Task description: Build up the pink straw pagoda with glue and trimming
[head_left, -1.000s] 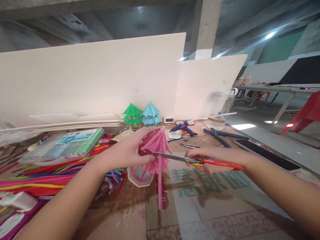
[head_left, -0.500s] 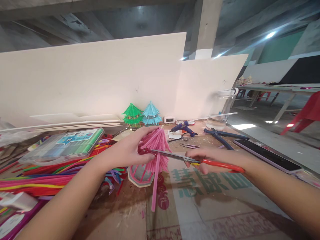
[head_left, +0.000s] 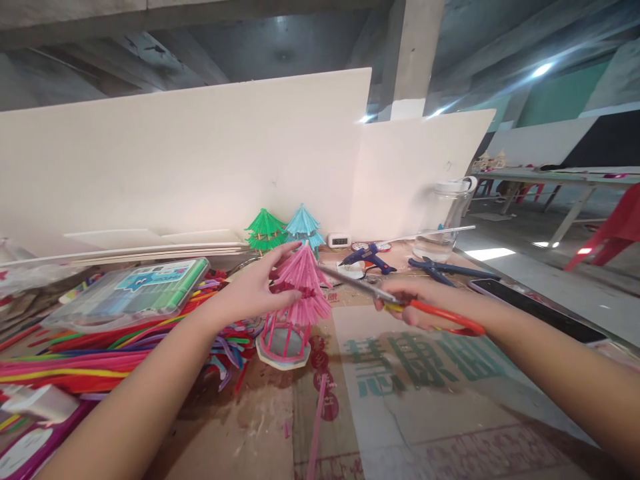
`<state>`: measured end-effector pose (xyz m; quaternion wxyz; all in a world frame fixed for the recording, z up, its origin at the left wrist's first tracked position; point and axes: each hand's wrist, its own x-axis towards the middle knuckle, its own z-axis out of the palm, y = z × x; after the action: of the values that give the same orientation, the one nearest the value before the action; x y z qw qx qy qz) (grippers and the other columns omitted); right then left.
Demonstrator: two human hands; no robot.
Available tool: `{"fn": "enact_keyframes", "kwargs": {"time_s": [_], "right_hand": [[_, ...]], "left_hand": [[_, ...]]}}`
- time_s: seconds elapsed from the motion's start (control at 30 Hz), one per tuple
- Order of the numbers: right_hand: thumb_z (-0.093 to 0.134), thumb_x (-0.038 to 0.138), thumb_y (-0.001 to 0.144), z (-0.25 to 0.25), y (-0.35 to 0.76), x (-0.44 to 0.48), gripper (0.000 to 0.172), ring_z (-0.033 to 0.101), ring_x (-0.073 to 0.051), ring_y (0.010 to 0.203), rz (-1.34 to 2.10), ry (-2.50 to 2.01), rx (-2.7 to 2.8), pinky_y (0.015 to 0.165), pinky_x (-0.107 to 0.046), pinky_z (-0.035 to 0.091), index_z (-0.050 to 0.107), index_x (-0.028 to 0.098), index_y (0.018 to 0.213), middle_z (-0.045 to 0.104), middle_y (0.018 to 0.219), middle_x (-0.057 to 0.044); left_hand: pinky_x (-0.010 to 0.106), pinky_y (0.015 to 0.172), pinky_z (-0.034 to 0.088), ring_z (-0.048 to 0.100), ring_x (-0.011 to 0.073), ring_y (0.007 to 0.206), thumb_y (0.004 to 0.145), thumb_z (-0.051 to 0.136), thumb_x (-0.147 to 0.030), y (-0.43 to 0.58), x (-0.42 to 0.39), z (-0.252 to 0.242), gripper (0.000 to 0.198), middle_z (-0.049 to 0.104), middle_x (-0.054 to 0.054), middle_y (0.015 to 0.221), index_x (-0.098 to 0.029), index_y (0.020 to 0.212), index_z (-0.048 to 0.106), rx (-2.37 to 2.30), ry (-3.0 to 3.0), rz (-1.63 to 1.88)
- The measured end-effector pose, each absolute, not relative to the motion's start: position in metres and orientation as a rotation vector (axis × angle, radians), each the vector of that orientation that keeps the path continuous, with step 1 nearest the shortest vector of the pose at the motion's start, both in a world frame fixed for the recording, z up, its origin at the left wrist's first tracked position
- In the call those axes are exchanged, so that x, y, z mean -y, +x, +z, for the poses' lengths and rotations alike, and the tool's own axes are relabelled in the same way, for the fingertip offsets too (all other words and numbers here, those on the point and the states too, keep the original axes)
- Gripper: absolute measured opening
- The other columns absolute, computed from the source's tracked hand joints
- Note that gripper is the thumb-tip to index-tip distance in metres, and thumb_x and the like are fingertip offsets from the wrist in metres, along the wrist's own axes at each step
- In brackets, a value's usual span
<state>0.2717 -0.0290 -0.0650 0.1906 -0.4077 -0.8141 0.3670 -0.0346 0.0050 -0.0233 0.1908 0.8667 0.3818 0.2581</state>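
Observation:
My left hand (head_left: 260, 287) is closed around the side of a small pink pavilion model (head_left: 300, 293), made of fuzzy pipe-cleaner strips with two tiered roofs. Thin pink posts join the roofs to an octagonal base (head_left: 283, 357) with a grey floor. In my right hand (head_left: 413, 300) are scissors (head_left: 447, 319) with orange-red handles, their blades pointing left towards the roof edge. Blur hides whether the tips touch the roof. A loose pink pipe cleaner (head_left: 317, 427) is below the model, over the printed cardboard.
Green (head_left: 264, 230) and light blue (head_left: 303, 227) pavilion models stand behind. Coloured pipe cleaners (head_left: 100, 357) and a marker case (head_left: 130, 293) lie left. A blue glue gun (head_left: 367, 258), pliers (head_left: 450, 268), phone (head_left: 535, 310) and water bottle (head_left: 443, 220) are right.
The pink strip that hung from the model is now separate and lower down. The model has turned more upright, and the scissors have drawn back slightly to the right.

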Motion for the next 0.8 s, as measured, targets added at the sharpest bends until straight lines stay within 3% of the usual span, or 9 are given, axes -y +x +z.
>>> {"fn": "enact_keyframes", "kwargs": {"time_s": [0.07, 0.17, 0.23, 0.33, 0.43, 0.5, 0.57, 0.67, 0.8], "right_hand": [[0.046, 0.043, 0.086, -0.068, 0.275, 0.024, 0.028, 0.045, -0.009, 0.046, 0.934, -1.269, 2.198, 0.044, -0.021, 0.036, 0.051, 0.020, 0.101, 0.051, 0.067, 0.004], [0.048, 0.049, 0.085, -0.077, 0.271, 0.016, 0.036, 0.057, -0.016, 0.060, 0.486, -1.570, 2.252, 0.052, -0.025, 0.041, 0.054, 0.019, 0.103, 0.062, 0.075, -0.003], [0.053, 0.044, 0.084, -0.086, 0.265, 0.013, 0.034, 0.063, -0.023, 0.080, 0.198, -1.750, 2.286, 0.064, -0.028, 0.044, 0.058, 0.018, 0.106, 0.068, 0.092, -0.009], [0.053, 0.031, 0.084, -0.098, 0.255, 0.013, 0.034, 0.063, -0.027, 0.094, 0.115, -1.854, 2.324, 0.073, -0.030, 0.044, 0.060, 0.015, 0.114, 0.067, 0.107, -0.015], [0.048, 0.023, 0.085, -0.104, 0.249, 0.016, 0.041, 0.065, -0.028, 0.090, 0.109, -1.885, 2.366, 0.070, -0.031, 0.044, 0.055, 0.012, 0.124, 0.068, 0.106, -0.018], [0.046, 0.023, 0.086, -0.104, 0.247, 0.019, 0.045, 0.065, -0.028, 0.090, 0.085, -1.891, 2.394, 0.069, -0.032, 0.044, 0.051, 0.012, 0.130, 0.067, 0.107, -0.018], [0.046, 0.023, 0.086, -0.103, 0.247, 0.020, 0.045, 0.064, -0.029, 0.093, 0.052, -1.877, 2.426, 0.071, -0.032, 0.044, 0.051, 0.013, 0.131, 0.067, 0.107, -0.018], [0.050, 0.022, 0.085, -0.102, 0.249, 0.020, 0.039, 0.063, -0.029, 0.094, -0.123, -1.799, 2.483, 0.074, -0.035, 0.045, 0.059, 0.014, 0.122, 0.066, 0.104, -0.017], [0.050, 0.021, 0.088, -0.097, 0.245, 0.021, 0.020, 0.063, -0.025, 0.087, -0.390, -1.582, 2.418, 0.074, -0.034, 0.045, 0.068, 0.015, 0.093, 0.066, 0.094, -0.013]], "left_hand": [[0.039, 0.093, 0.050, 0.055, 0.0260, 0.114, 0.076, 0.064, -0.038, -0.035, -0.008, -0.026, 0.076, 0.045, 0.010, 0.139, -0.028, 0.143, 0.029, -1.083, 2.371, 0.780], [0.038, 0.093, 0.049, 0.056, 0.0245, 0.113, 0.076, 0.063, -0.033, -0.033, -0.010, -0.030, 0.076, 0.043, 0.011, 0.139, -0.027, 0.143, 0.027, -1.031, 2.327, 0.850], [0.038, 0.098, 0.046, 0.052, 0.0249, 0.118, 0.076, 0.062, -0.031, -0.034, -0.009, -0.030, 0.078, 0.038, 0.010, 0.144, -0.027, 0.144, 0.025, -0.987, 2.363, 0.820], [0.039, 0.103, 0.042, 0.045, 0.0274, 0.126, 0.074, 0.066, -0.036, -0.039, -0.009, -0.025, 0.082, 0.036, 0.008, 0.145, -0.027, 0.144, 0.026, -0.993, 2.469, 0.677], [0.037, 0.097, 0.045, 0.050, 0.0273, 0.120, 0.075, 0.064, -0.046, -0.041, -0.008, -0.018, 0.069, 0.047, 0.009, 0.136, -0.023, 0.136, 0.041, -1.025, 2.479, 0.623], [0.036, 0.093, 0.047, 0.056, 0.0258, 0.110, 0.081, 0.054, -0.050, -0.039, -0.007, -0.014, 0.049, 0.059, 0.009, 0.120, -0.018, 0.118, 0.057, -1.024, 2.476, 0.690], [0.033, 0.089, 0.047, 0.060, 0.0242, 0.101, 0.086, 0.048, -0.051, -0.035, -0.005, -0.012, 0.042, 0.065, 0.008, 0.108, -0.016, 0.101, 0.064, -1.034, 2.471, 0.789], [0.029, 0.084, 0.047, 0.062, 0.0223, 0.094, 0.086, 0.047, -0.052, -0.031, -0.004, -0.013, 0.042, 0.069, 0.006, 0.103, -0.017, 0.095, 0.067, -1.029, 2.390, 0.911], [0.026, 0.078, 0.048, 0.064, 0.0207, 0.086, 0.085, 0.049, -0.050, -0.029, -0.002, -0.014, 0.039, 0.073, 0.003, 0.090, -0.018, 0.088, 0.071, -1.055, 2.307, 1.021]]}}
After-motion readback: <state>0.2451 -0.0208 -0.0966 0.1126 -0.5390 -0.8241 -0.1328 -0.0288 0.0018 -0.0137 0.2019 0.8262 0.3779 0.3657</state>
